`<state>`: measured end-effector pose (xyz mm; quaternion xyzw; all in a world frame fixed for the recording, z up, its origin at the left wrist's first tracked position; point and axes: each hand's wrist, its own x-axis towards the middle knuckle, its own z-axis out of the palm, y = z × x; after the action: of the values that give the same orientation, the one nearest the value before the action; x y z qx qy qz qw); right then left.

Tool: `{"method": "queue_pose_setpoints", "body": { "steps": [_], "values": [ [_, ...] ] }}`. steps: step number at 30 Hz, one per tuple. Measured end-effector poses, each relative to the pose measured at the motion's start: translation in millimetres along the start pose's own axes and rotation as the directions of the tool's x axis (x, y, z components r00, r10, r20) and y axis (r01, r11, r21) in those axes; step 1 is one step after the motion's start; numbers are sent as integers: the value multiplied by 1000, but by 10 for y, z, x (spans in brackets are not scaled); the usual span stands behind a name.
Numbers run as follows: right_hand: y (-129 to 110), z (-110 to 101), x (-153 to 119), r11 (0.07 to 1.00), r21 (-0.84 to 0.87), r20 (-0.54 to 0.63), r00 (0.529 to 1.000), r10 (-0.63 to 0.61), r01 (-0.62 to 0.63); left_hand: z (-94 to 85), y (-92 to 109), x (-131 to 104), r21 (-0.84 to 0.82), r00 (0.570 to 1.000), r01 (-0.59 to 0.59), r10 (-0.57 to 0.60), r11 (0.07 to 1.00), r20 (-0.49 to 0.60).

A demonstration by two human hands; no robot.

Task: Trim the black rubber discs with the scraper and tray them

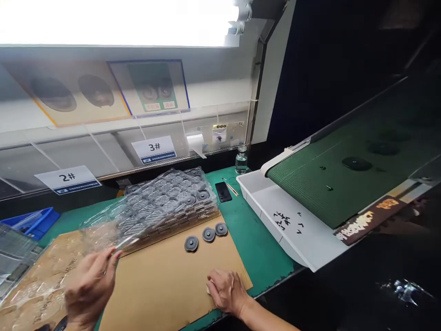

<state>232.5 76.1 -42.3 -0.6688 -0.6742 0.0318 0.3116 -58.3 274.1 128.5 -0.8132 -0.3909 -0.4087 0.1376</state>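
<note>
My left hand [90, 287] pinches the near corner of a clear plastic blister tray [138, 220]. This tray lies tilted across a stack of similar trays [203, 210], whose top layer holds dark round parts. On a brown cardboard sheet [155, 289] rests my right hand [227, 290], its fingers curled closed around something small and pale that I can barely see. Beyond that hand lie three dark grey round parts with raised centres: one [191, 243] by itself, and a second [208, 234] beside a third [221, 229].
More clear trays [44, 285] cover the left front, near a blue bin [34, 223]. A black phone [223, 191] and a glass jar [241, 160] stand behind. At right, a green conveyor belt [310, 184] carrying dark parts ends above a white tray [255, 197] with black scraps.
</note>
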Motion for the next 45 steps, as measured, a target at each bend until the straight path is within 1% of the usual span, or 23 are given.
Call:
{"method": "queue_pose_setpoints", "body": {
  "steps": [2,4,6,8,10,12,14,15,16,17,18,19,20,22,24,26,27,29,32,35,38,42,45],
  "values": [
    [6,0,-4,1000,22,-4,1000,-5,5,164,177,-92,74,992,-85,78,994,98],
    [14,3,-9,999,40,-4,1000,-9,9,270,375,-183,132,974,-153,127,979,185],
    [23,12,-16,998,54,-3,1000,-9,9,322,580,-240,168,966,-161,121,973,227],
    [30,23,-23,998,64,-2,1000,-9,9,348,783,-256,149,957,-136,91,979,277],
    [34,29,-26,997,73,1,1000,-13,13,374,983,-249,65,941,-62,37,996,337],
    [38,30,-27,997,82,4,1000,-16,15,412,1172,-226,-124,922,47,5,991,387],
    [42,30,-27,996,90,6,1000,-17,16,468,1312,-165,-360,898,116,56,926,436],
    [44,30,-29,996,93,5,1000,-16,15,504,1347,-109,-440,885,115,110,891,453],
    [46,31,-31,995,95,4,1000,-14,14,547,1347,-31,-473,871,96,156,876,466],
    [47,32,-33,995,96,1,1000,-13,13,596,1307,69,-462,860,70,181,884,477],
    [46,33,-34,995,96,-1,1000,-12,12,650,1224,189,-409,853,37,184,912,488],
    [45,34,-35,995,96,-3,1000,-12,12,704,1100,323,-349,855,25,161,937,493],
    [42,33,-34,995,95,-6,1000,-12,12,755,940,463,-297,858,33,125,954,498],
    [35,28,-27,996,91,-9,1000,-13,13,827,554,727,-172,854,58,41,983,518],
    [27,15,-14,996,89,-11,1000,-11,12,839,162,922,-58,825,60,-17,996,565],
    [20,-5,-1,996,91,-12,1000,-6,7,797,-161,1019,21,778,39,-43,999,627],
    [17,-15,4,996,94,-13,1000,-2,4,764,-286,1031,47,757,23,-48,999,652],
    [14,-35,9,995,98,-12,1000,7,-6,696,-465,1002,82,730,-13,-47,997,682],
    [11,-50,4,995,103,-3,1000,17,-17,632,-599,898,86,720,-58,-18,995,694],
    [10,-43,-8,995,96,4,1000,22,-22,639,-635,815,53,728,-79,21,995,686],
    [11,-23,-17,996,84,2,1000,16,-16,708,-606,781,30,759,-83,43,996,650],
    [9,-9,-12,998,70,-10,1000,9,-8,841,-510,779,23,811,-98,67,995,581],
    [3,-22,3,998,65,-14,1000,5,-4,936,-440,796,12,834,-118,93,993,544]
  ]
}}
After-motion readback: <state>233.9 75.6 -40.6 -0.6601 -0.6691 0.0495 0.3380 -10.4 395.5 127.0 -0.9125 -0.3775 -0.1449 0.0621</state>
